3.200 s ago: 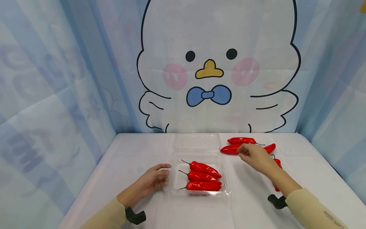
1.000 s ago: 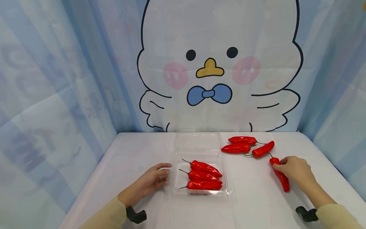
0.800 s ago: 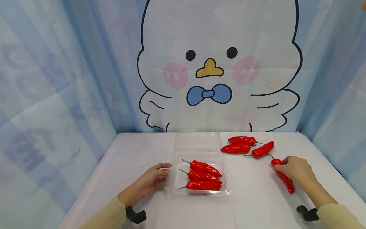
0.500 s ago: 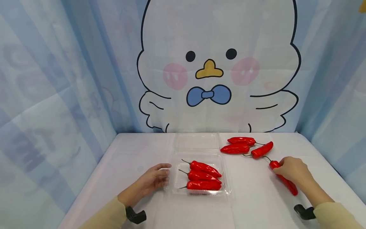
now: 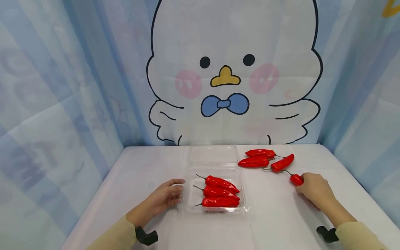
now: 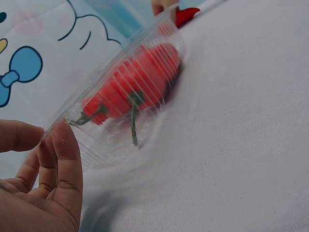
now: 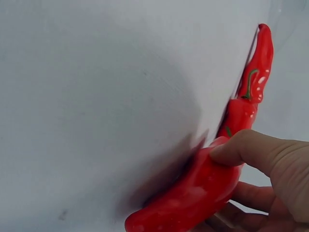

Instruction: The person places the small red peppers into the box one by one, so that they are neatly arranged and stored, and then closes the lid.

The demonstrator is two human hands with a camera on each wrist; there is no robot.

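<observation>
A clear plastic box [image 5: 247, 209] with a hinged lid lies opened flat on the table. In it, three red chili peppers [image 5: 220, 192] rest side by side, green stems to the left. At the box's left edge is my left hand [image 5: 164, 196]; in the left wrist view its thumb and a finger [image 6: 66, 145] pinch the rim. To the right, my right hand [image 5: 316, 189] holds a red chili pepper [image 5: 296, 180] between thumb and fingers. The right wrist view shows that chili pepper [image 7: 193, 193] close up, low over the white surface; the fingers beneath are partly hidden.
Three more red chili peppers [image 5: 255, 161] lie close together at the back right of the white table [image 5: 150, 159]. Behind the box base, the transparent lid [image 5: 214, 155] reaches the back edge. A printed curtain [image 5: 231, 128] stands behind the table.
My right hand has moved from the back group to the nearer chili pepper on the right, gripped it and turned it, shifting slightly left lately. The left hand has stayed put.
</observation>
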